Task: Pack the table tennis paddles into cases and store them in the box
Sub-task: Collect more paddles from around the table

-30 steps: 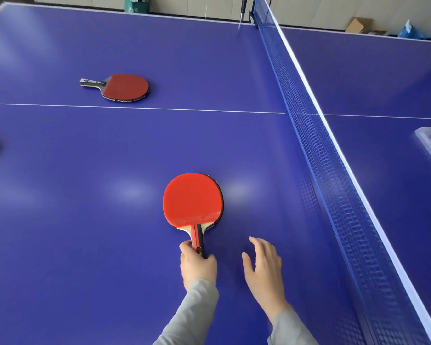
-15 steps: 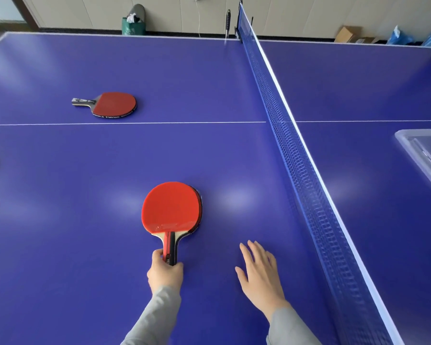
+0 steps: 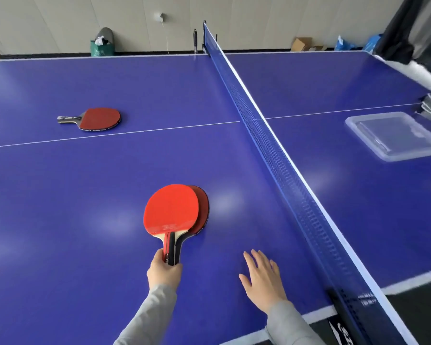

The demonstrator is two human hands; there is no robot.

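Surface: blue table tennis table (image 3: 85,220) split by a net (image 3: 271,145), pale wall beyond.
Left hand (image 3: 163,271): clenched round two stacked handles near the near edge.
Held paddles (image 3: 174,210): two, blades fanned apart; the lower one could slip out if the grip slackens.
Right hand (image 3: 264,277): released, flat, empty.
Loose paddle (image 3: 95,118): far-left half, unpacked.
Box (image 3: 393,138): clear, across the net by the right edge; a carry could snag the net.

Two stacked red paddles (image 3: 171,209); third paddle (image 3: 95,118) flat; clear box (image 3: 393,138).
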